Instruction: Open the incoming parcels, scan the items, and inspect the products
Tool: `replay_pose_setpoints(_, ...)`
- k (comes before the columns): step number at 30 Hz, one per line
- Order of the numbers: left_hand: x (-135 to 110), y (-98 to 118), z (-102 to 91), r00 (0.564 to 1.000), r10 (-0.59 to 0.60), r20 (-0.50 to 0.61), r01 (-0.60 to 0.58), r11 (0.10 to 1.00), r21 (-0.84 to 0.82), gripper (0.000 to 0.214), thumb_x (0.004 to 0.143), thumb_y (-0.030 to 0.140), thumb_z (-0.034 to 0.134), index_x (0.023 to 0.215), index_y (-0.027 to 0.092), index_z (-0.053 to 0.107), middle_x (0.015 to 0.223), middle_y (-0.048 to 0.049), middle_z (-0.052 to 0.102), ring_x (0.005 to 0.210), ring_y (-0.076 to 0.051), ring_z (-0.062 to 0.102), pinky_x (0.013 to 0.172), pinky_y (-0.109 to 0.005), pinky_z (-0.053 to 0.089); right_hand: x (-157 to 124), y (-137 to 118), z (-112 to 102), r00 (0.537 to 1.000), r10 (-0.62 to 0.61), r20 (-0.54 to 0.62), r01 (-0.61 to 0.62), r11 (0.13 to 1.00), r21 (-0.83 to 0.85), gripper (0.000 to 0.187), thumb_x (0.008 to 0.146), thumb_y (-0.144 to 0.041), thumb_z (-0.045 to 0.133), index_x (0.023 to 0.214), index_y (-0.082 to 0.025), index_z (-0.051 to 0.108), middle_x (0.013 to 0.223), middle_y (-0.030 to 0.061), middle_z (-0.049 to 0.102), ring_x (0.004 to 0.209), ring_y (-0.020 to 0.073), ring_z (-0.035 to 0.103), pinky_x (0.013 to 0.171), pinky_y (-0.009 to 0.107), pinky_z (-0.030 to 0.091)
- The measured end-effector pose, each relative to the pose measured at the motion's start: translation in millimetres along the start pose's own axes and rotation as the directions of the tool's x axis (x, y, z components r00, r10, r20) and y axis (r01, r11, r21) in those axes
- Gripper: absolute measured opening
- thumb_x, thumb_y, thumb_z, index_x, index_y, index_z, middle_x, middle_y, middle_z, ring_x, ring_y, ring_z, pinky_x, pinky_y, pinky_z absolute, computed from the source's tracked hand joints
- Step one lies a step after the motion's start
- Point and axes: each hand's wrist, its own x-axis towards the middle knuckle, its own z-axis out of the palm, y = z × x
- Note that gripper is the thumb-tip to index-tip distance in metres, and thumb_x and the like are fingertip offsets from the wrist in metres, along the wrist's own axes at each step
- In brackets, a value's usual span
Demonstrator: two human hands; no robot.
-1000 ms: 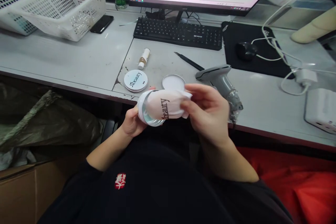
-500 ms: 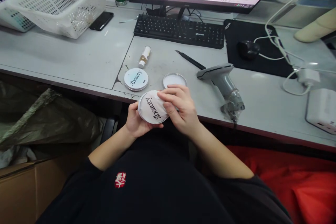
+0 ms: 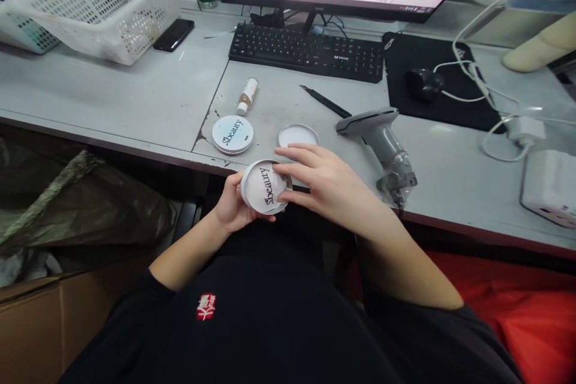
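Observation:
My left hand [image 3: 234, 207] is wrapped round a shallow round case [image 3: 245, 199], tilted towards me above my lap at the desk's front edge. Inside it lies a white round puff [image 3: 260, 188] with black "sbeauty" lettering. The fingers and thumb of my right hand [image 3: 310, 177] pinch the puff's right side, which looks bunched up from the case. What lies beneath is mostly hidden. On the desk just beyond are a shut round case with a pale blue "sbeauty" lid [image 3: 233, 134] and a loose round lid [image 3: 298, 134], partly covered by my right hand.
A small bottle with a white cap [image 3: 247, 96], a black craft knife [image 3: 326, 102] and a grey barcode scanner [image 3: 378, 138] lie on the desk. Behind them are a keyboard [image 3: 306, 53] and mouse [image 3: 424, 84]. White baskets [image 3: 103, 12] and a phone [image 3: 174, 35] are at left.
My right fingers have spread over the puff and drawn its right side inwards, uncovering part of the case's inside. The held case has shifted slightly to the right.

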Motion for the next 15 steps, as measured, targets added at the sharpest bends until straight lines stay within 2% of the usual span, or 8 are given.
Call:
replay_pose_setpoints(2,1.5,-0.7,-1.8,0.999,-0.04,0.035,0.041,0.999,-0.019,0.071,0.083,0.069,0.058,0.129,0.016,0.065,0.112,-0.016,0.076,0.088,-0.033,0.077,0.059,-0.035,0.063,2.1,-0.2,0.6,1.0,0.005,0.006,-0.005,1.0,0.006,0.04,0.09,-0.042,0.08,0.126,-0.026,0.075,0.143,0.0119,0.068,0.132,0.0379,0.062,0.109,0.059,0.052)
replay_pose_setpoints(5,2.0,0.6,-2.8,0.994,-0.076,0.084,0.079,0.996,-0.037,0.073,0.08,0.071,0.061,0.128,0.016,0.065,0.106,-0.0154,0.077,0.079,-0.031,0.077,0.056,-0.034,0.062,3.6,6.4,-1.0,0.999,0.014,0.041,-0.022,0.981,0.193,0.041,0.088,-0.047,0.082,0.124,-0.028,0.075,0.136,0.0091,0.072,0.123,0.0323,0.068,0.104,0.051,0.056)
replay_pose_setpoints(8,1.3,2.6,-1.1,0.993,-0.077,0.086,0.08,0.996,-0.029,0.075,0.079,0.072,0.061,0.129,0.016,0.065,0.105,-0.0153,0.077,0.072,-0.029,0.076,0.052,-0.032,0.06,4.9,14.0,-3.1,1.0,-0.002,0.027,-0.007,0.939,0.343,0.025,0.09,-0.049,0.079,0.104,-0.027,0.079,0.136,0.0071,0.072,0.122,0.0293,0.068,0.106,0.048,0.055)
replay_pose_setpoints(11,0.6,2.8,1.3,0.999,-0.044,0.033,0.043,0.999,0.029,0.071,0.083,0.069,0.057,0.127,0.014,0.066,0.1,-0.0148,0.078,0.071,-0.029,0.076,0.052,-0.032,0.06,5.5,13.2,-5.1,0.992,-0.075,0.105,0.043,0.958,0.283,0.023,0.096,-0.048,0.072,0.088,-0.029,0.082,0.143,0.0047,0.068,0.132,0.0307,0.062,0.113,0.052,0.048)
replay_pose_setpoints(13,0.4,2.8,2.1,0.999,-0.034,0.014,0.034,0.999,0.039,0.069,0.084,0.067,0.056,0.126,0.013,0.067,0.096,-0.0145,0.078,0.072,-0.029,0.076,0.054,-0.033,0.061,3.9,10.3,-8.2,0.974,-0.122,0.192,0.073,0.968,0.242,0.027,0.098,-0.051,0.067,0.092,-0.032,0.084,0.146,0.0045,0.065,0.137,0.0321,0.058,0.116,0.055,0.045)
replay_pose_setpoints(15,0.2,4.2,2.4,0.999,-0.041,0.019,0.041,0.999,0.002,0.073,0.083,0.069,0.056,0.129,0.013,0.066,0.097,-0.0151,0.078,0.073,-0.029,0.076,0.054,-0.033,0.061,0.4,11.1,-12.4,0.969,-0.123,0.216,0.066,0.965,0.253,0.029,0.098,-0.055,0.067,0.102,-0.033,0.084,0.149,0.0058,0.063,0.139,0.0327,0.057,0.116,0.055,0.045)
